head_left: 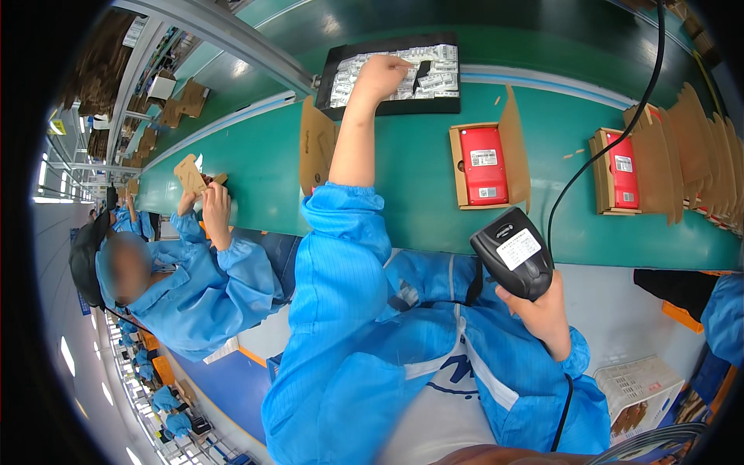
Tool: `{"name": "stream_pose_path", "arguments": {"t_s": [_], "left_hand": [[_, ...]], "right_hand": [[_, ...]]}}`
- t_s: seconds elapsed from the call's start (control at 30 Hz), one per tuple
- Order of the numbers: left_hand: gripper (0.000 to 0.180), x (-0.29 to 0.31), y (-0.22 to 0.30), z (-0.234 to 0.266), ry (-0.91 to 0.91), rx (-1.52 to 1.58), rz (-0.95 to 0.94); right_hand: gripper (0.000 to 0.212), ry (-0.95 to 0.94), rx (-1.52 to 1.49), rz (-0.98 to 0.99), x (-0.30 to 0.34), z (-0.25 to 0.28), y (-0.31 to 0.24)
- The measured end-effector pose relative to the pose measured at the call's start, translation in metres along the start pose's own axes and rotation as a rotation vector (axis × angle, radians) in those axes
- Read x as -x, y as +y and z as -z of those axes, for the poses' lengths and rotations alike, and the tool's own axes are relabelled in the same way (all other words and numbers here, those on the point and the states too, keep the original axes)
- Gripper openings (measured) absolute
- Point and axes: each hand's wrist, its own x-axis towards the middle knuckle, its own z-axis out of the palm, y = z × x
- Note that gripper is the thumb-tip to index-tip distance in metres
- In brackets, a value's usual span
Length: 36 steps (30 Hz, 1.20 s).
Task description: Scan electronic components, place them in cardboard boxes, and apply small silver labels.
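My left hand (pixel 381 77) reaches over a black tray (pixel 338 56) filled with small white labelled packets (pixel 439 81). Its fingers are curled together at the packets; whatever lies between them is hidden. A black strip-like piece (pixel 422 73) lies on the packets beside the fingertips. My right hand (pixel 544 311) grips a black handheld barcode scanner (pixel 514 252) with a white label, held in front of the bench edge. Just beyond the scanner, an open cardboard box (pixel 464 191) holds a red labelled item (pixel 483 167), its lid standing up at the right.
An open brown carton (pixel 316 143) stands left of my left forearm. More open boxes with a red item (pixel 622 174) line the right of the green bench (pixel 418 186). The scanner's black cable (pixel 589 161) crosses there. A co-worker (pixel 194 271) at left handles a small carton (pixel 190 174).
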Motion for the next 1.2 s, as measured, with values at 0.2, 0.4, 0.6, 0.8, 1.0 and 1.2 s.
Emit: {"name": "stream_pose_path", "arguments": {"t_s": [0.2,0.4,0.6,0.8,1.0,1.2], "left_hand": [[0.025,0.096,0.079,0.003,0.095,0.777,-0.119],[0.027,0.180,0.107,-0.028,0.007,1.026,-0.202],[0.021,0.193,0.109,-0.036,0.007,0.974,-0.194],[0.020,0.208,0.118,-0.052,0.027,0.935,-0.176],[0.015,0.173,0.071,-0.105,0.240,0.202,-0.347],[0.056,0.176,0.072,-0.115,0.305,0.010,-0.399]], "right_hand": [[0.023,0.097,-0.147,0.033,-0.005,-0.016,-0.014],[0.024,0.197,-0.004,0.228,-0.006,-0.028,-0.017],[0.021,0.175,0.045,0.231,0.006,-0.024,-0.013],[0.026,0.144,0.026,0.131,0.029,-0.013,-0.010],[0.040,0.112,-0.012,0.192,0.030,-0.006,0.013],[0.036,0.132,-0.059,0.224,0.042,0.008,0.024]]}}
